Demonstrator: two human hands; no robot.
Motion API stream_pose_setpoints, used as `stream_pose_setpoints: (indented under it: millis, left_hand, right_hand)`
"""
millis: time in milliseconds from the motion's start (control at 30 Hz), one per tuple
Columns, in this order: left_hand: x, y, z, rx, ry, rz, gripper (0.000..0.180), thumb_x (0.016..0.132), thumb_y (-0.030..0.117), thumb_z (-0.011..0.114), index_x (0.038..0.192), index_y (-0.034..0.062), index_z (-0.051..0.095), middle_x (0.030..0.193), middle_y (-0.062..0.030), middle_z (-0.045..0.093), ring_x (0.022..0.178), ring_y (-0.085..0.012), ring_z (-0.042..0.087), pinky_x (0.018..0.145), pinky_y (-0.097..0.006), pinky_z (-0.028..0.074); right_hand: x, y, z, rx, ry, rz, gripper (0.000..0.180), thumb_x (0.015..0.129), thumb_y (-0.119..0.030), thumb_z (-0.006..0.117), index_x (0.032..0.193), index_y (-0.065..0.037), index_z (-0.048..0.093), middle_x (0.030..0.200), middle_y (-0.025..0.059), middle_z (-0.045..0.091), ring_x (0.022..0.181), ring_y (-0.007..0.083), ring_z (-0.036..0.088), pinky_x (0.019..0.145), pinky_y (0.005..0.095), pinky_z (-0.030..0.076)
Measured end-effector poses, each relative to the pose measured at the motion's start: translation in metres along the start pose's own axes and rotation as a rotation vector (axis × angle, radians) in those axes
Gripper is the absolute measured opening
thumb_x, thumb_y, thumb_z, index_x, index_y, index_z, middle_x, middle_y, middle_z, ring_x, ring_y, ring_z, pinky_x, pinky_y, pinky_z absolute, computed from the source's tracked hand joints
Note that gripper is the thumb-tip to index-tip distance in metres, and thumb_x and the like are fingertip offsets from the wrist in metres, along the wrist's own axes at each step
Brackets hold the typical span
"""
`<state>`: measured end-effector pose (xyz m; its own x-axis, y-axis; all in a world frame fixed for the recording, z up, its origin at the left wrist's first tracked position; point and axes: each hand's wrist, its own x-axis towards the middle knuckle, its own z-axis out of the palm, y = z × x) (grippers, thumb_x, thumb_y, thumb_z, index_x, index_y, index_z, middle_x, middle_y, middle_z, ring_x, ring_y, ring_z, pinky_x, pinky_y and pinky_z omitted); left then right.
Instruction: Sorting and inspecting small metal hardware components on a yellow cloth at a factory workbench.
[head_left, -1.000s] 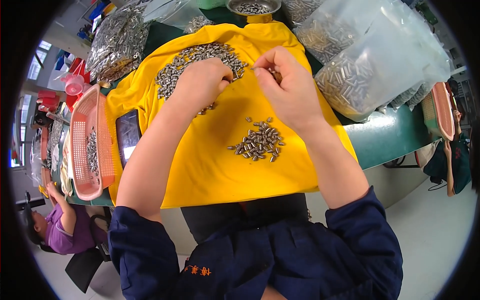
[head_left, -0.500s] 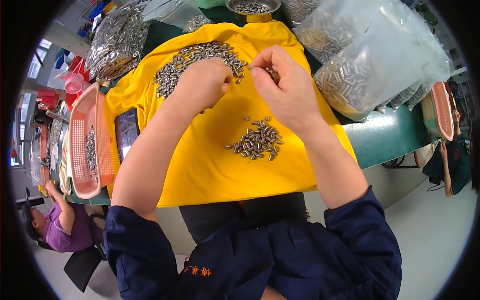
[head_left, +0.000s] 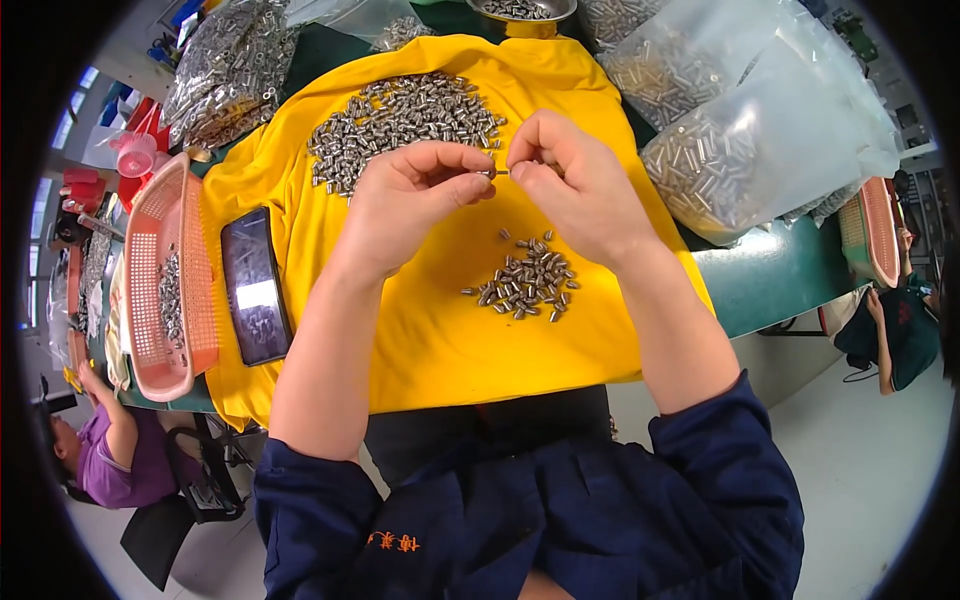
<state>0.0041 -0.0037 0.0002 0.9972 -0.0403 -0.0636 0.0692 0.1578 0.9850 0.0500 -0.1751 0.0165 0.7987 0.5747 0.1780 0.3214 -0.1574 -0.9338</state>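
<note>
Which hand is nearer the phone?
Left. The left hand is over the yellow cloth, just right of the phone; the right hand is farther right, beyond the left one.

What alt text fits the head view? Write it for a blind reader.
Left hand and right hand pinch a small metal pin between them over a yellow cloth strewn with small metal cylinders; a phone lies left.
</note>
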Motion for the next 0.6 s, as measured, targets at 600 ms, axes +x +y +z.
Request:
stream_pose_setpoints:
  millis: [600]
  left_hand:
    - [-0.001,-0.002,0.009,0.364,0.056,0.153,0.011,0.073,-0.002,0.057,0.083,-0.0012,0.061,0.078,-0.0048,0.062,0.071,-0.0084,0.058,0.066,-0.019,0.046]
  right_hand:
    - [-0.006,0.005,0.018,-0.442,0.105,-0.170,0.007,0.072,-0.005,0.048,0.078,-0.004,0.044,0.063,0.0127,0.051,0.059,0.0278,0.051,0.053,0.0351,0.040]
